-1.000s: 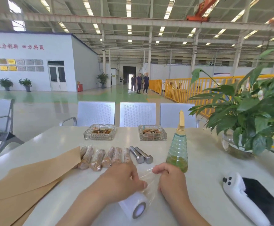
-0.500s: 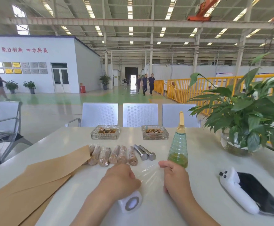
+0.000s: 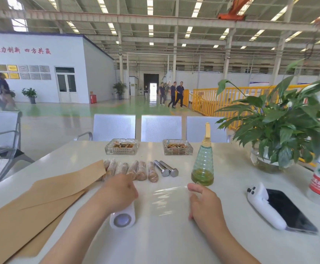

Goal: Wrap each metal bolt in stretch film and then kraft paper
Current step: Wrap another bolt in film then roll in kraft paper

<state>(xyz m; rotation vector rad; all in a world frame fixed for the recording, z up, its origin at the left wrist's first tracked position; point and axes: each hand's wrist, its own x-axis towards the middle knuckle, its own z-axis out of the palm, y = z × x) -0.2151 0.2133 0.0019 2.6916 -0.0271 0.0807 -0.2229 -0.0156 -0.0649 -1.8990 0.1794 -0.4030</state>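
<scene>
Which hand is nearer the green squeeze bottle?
Right. The right hand sits just in front of the green squeeze bottle, holding the stretched film. The left hand is farther to the bottle's left, on the film roll.

Wrapped bolts — six; bare bolts — two; ashtrays — two; bottles — two.

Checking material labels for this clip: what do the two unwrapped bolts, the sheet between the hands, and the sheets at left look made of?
Bolts: bare polished metal, with bright highlights. Film: thin clear plastic, glossy and wrinkled. Paper sheets: matte brown, probably kraft paper.
</scene>
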